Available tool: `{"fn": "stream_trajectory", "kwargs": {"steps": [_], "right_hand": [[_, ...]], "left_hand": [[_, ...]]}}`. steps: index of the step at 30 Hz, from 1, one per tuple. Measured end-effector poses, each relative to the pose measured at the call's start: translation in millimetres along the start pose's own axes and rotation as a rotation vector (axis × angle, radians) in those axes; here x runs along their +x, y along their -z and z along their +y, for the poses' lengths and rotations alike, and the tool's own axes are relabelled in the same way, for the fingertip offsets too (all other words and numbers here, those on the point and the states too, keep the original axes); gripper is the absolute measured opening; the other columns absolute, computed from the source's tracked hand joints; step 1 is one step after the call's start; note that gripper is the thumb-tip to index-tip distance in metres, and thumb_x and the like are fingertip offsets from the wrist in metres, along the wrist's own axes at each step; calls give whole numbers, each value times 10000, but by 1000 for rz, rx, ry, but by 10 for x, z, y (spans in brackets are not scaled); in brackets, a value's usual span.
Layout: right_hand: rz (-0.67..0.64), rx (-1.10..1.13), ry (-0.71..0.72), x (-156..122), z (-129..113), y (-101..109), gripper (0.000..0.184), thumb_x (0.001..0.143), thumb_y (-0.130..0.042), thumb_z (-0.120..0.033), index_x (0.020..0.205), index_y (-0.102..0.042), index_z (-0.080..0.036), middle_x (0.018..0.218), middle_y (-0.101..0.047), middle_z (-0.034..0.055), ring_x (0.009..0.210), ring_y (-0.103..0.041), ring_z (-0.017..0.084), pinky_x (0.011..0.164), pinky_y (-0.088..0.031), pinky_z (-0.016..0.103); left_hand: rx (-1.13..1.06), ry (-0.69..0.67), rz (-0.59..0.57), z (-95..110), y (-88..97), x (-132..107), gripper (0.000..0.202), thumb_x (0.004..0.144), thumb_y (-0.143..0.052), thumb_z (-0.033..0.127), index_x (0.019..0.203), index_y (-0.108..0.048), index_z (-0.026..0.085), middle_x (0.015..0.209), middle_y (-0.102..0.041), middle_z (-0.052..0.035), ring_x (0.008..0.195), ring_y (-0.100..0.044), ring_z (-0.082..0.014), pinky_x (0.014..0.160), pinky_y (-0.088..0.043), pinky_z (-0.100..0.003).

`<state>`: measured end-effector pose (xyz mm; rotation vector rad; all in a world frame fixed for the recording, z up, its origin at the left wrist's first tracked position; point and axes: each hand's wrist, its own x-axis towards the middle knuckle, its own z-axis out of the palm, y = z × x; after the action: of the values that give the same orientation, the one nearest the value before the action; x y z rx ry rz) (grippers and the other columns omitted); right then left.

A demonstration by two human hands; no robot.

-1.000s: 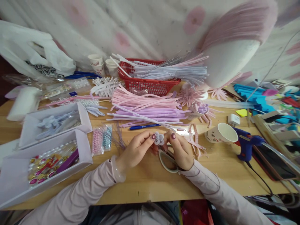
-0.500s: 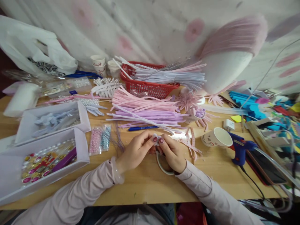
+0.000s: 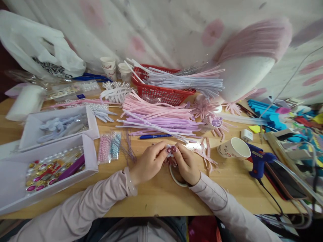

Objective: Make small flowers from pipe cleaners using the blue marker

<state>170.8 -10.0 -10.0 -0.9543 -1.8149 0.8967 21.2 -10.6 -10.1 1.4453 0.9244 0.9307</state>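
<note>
My left hand (image 3: pixel 150 163) and my right hand (image 3: pixel 187 164) meet at the table's middle, thumbs side by side. Between the fingertips both pinch a small white piece (image 3: pixel 169 150), which looks like bent pipe cleaner; the fingers cover most of it. Below the right palm a pale ring-shaped hoop (image 3: pixel 174 177) shows in part, and I cannot tell whether it is held or lies on the table. Beyond the hands lie pink pipe cleaners (image 3: pixel 156 107), purple pipe cleaners (image 3: pixel 164 123) and a blue pen (image 3: pixel 155 136).
A paper cup (image 3: pixel 234 148), a blue glue gun (image 3: pixel 258 159) with its cord, and a phone (image 3: pixel 287 178) are on the right. White boxes (image 3: pixel 92 158) with beads and bent pieces stand left, near bead packets (image 3: pixel 109 148). A red basket (image 3: pixel 164 95) sits at the back.
The camera view has shifted slightly. Both hands stay together on the white piece; the left hand has edged a little closer to the right, and the fingertips have shifted slightly.
</note>
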Motion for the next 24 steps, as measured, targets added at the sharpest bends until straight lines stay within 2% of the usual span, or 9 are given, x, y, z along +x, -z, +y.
{"fn": "stream_trajectory", "kwargs": {"steps": [4,8,12,16,19,24], "right_hand": [[-4,-168,-3,16,64,82,302,983,-340,-298,707,-423,-207,581,-467,-28,512,-454,113,503,-395,239],[-32,-402,203,28,147,193,88,931,-439,-274,961,-471,-199,760,-551,28,670,-537,161,608,-465,293],[-106,-532,354,52,169,223,138,909,-423,-146,1022,-475,-206,796,-557,43,690,-550,170,605,-477,295],[-15,-571,468,52,160,215,242,895,-458,-105,1111,-483,-211,872,-577,66,764,-576,174,637,-504,296],[45,-613,504,32,161,220,261,886,-485,-81,1103,-521,-220,888,-594,67,795,-591,174,659,-516,296],[112,-603,547,2,169,236,277,867,-531,-72,1103,-561,-215,877,-626,60,796,-619,173,678,-523,293]], "left_hand": [[-284,135,16,-12,18,30,267,887,-452,389,778,-520,155,634,-504,18,608,-493,-115,611,-406,-241],[-404,234,28,-12,32,38,277,854,-506,410,818,-570,142,635,-561,3,595,-538,-115,573,-418,-223],[-453,221,6,-18,56,27,285,834,-550,430,801,-581,149,631,-582,4,600,-566,-119,596,-455,-231],[-420,191,-20,10,90,24,314,818,-587,443,822,-604,129,641,-601,-6,611,-577,-118,605,-457,-231],[-405,172,-26,24,106,33,295,790,-647,412,815,-593,123,649,-617,-4,606,-589,-110,608,-459,-226],[-558,238,-32,-8,124,50,315,699,-762,326,881,-580,143,743,-664,-1,599,-629,-107,614,-478,-236]]}}
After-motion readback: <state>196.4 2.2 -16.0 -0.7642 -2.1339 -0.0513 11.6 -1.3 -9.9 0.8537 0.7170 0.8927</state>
